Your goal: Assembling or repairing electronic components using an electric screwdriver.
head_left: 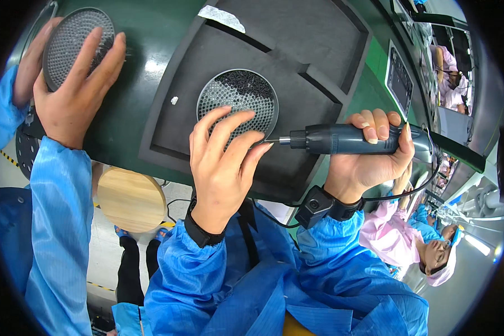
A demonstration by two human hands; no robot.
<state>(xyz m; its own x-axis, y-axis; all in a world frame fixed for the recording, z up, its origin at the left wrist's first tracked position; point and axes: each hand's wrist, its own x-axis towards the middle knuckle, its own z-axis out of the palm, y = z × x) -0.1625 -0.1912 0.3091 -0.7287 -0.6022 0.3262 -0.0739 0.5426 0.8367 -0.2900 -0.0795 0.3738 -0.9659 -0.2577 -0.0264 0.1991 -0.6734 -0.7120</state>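
Just above the middle of the frame, a round perforated dish (pixel 276 106) rests in a black tray (pixel 171 129) on the green surface (pixel 115 137); small dark pieces (pixel 246 80), perhaps screws, are heaped along its upper part. Right of centre, the right hand (pixel 361 165) has its fingers wrapped around a dark electric screwdriver (pixel 333 139), whose thin bit (pixel 271 140) points left at the dish's lower right rim. The left hand (pixel 221 165) reaches over the dish's lower half, index finger and thumb bunched near the bit's tip; whether they pinch a piece there I cannot tell.

With the fingers that near, the bit could nick a fingertip if the screwdriver ran or slipped. A knock from the left wrist or a pull on the cable (pixel 403 195) might tip the dish and scatter the loose pieces. At upper left, a co-worker's hand (pixel 75 106) holds a second dish (pixel 64 45), well apart.

No lettering is legible on the screwdriver, dish or tray; the screen (pixel 399 77) at upper right is too small to read.
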